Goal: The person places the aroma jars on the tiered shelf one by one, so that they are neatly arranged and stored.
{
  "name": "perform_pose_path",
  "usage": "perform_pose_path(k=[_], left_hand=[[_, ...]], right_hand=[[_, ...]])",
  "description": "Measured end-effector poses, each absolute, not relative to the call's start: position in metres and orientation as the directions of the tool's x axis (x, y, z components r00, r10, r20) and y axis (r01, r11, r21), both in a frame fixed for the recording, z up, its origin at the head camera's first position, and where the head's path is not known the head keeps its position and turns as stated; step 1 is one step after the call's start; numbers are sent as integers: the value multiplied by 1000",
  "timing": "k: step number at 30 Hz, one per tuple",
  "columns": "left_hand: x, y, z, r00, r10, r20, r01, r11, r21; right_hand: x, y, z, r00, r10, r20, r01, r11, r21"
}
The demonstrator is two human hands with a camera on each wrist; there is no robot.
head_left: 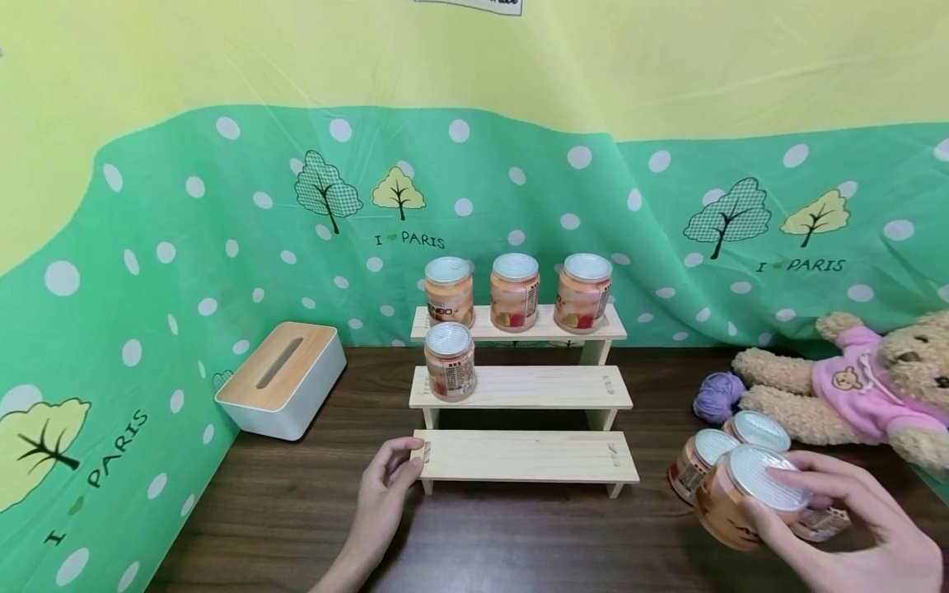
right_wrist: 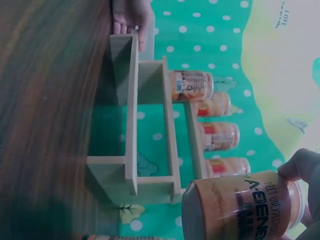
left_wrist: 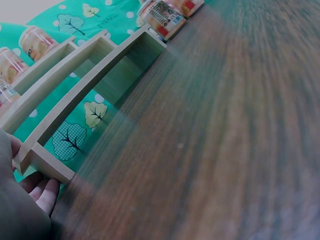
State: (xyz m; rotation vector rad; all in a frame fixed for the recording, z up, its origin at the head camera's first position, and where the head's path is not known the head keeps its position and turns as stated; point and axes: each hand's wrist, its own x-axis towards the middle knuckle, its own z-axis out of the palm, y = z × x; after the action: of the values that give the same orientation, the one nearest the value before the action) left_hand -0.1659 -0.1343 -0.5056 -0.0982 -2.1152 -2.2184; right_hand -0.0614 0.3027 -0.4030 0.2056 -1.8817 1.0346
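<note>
My right hand (head_left: 875, 527) grips a jar (head_left: 722, 506) with an orange label and silver lid, thumb and fingers around its upper part. In the right wrist view, dark lettering runs along the held jar (right_wrist: 250, 207), which lies to the right of the rack. With thumb and fingers, my left hand (head_left: 384, 486) holds the left end of the lowest step of a three-tier wooden rack (head_left: 526, 455). Three similar jars line the top tier, including a middle jar (head_left: 515, 292). One jar (head_left: 450, 362) stands at the left of the middle tier.
More jars stand on the table below and behind the held one, among them a jar (head_left: 689, 469) at the left. A purple yarn ball (head_left: 717, 398) and a teddy bear (head_left: 853, 379) lie at right. A tissue box (head_left: 285, 379) sits at left, before the green cloth (head_left: 519, 206).
</note>
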Motion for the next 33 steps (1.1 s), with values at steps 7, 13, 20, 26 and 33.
perform_pose_path(k=[7, 13, 20, 26, 33], left_hand=[[-166, -135, -505, -995, -12, 95, 95, -36, 995], [-166, -135, -506, -995, -9, 97, 98, -37, 995], [-166, -135, -506, -995, -8, 95, 95, -42, 995], [-166, -134, -506, -996, -8, 86, 86, -45, 995], [-166, -134, -505, -996, -11, 84, 84, -37, 996]], right_hand=[[-61, 279, -384, -657, 399, 640, -272, 666, -694], [-70, 270, -376, -690, 396, 606, -273, 633, -724], [-82, 262, -371, -714, 366, 597, -290, 621, -728], [-92, 255, -369, -722, 340, 602, -321, 607, -727], [-103, 247, -366, -733, 301, 610, -361, 587, -724]])
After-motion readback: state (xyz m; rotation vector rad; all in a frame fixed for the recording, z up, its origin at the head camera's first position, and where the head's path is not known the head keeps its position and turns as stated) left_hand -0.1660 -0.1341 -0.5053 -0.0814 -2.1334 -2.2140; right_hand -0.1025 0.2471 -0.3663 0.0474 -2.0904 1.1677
